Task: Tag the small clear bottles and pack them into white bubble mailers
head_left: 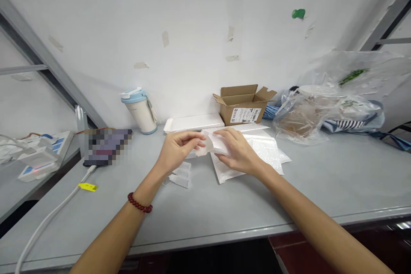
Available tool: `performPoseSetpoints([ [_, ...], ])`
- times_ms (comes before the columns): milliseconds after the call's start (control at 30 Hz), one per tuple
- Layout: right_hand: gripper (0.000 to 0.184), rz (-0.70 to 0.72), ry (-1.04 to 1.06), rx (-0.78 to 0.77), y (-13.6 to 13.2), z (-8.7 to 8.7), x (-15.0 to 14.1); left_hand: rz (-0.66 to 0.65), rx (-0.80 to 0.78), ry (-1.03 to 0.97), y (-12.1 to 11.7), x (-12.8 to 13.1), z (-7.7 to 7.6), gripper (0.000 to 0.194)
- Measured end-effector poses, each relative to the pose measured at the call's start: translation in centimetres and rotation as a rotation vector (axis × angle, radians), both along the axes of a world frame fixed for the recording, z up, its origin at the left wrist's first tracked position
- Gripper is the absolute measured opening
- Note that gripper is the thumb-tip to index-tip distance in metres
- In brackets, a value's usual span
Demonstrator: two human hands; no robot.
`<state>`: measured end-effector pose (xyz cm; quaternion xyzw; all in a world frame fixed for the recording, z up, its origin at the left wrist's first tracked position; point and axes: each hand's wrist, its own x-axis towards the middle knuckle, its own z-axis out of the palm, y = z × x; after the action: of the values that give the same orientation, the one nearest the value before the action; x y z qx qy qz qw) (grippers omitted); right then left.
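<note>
My left hand (178,147) is closed, its thumb and fingertips pinching the left end of a crumpled white wrapper (210,142). Curled around the right end of that same wrapper is my right hand (238,150). I cannot make out whether anything is inside it. Beneath and behind my right hand lie several white padded mailers (265,154), overlapping on the grey table (205,209). A few small translucent white pieces (181,175) with a thin loop rest just below my left hand.
Along the wall stand a blue-lidded tumbler (140,111), a flat white box (194,122) and an open cardboard box (245,105). A blurred-out device (107,147) with a white cable (54,214) and a power strip (48,158) are left. Clear plastic bags (305,115) sit right.
</note>
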<state>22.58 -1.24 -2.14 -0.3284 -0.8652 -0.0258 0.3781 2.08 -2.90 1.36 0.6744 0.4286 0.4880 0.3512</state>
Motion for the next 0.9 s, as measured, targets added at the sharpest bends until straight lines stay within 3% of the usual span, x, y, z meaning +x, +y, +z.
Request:
performPoseSetpoints([
  [133,0.042,-0.076,0.103,0.008,0.2,0.4,0.4,0.149,0.114,-0.109,0.8,-0.8,0.1,0.024],
  [267,0.042,-0.061,0.118,0.076,0.0,0.2,0.1,0.009,-0.114,-0.153,1.1,-0.4,-0.6,0.039],
  [400,0.047,0.022,0.070,0.123,-0.5,-0.1,-0.6,-0.135,-0.347,-0.004,0.7,0.3,-1.0,0.015],
  [500,0.048,0.076,0.011,0.159,-0.8,-0.2,-1.1,-0.093,-0.350,0.101,0.4,0.7,-1.2,0.012],
  [600,0.048,0.076,-0.030,0.216,-1.0,-0.3,-1.6,-0.036,-0.312,0.080,0.3,1.1,-1.3,0.019],
  [733,0.048,-0.031,-0.021,0.274,-1.5,-0.4,-2.3,0.055,-0.309,-0.026,0.4,1.6,-1.6,0.019],
  [900,0.042,-0.265,-0.119,0.323,-1.9,-0.7,-3.1,0.186,-0.332,-0.147,0.5,1.8,-1.9,0.021],
])
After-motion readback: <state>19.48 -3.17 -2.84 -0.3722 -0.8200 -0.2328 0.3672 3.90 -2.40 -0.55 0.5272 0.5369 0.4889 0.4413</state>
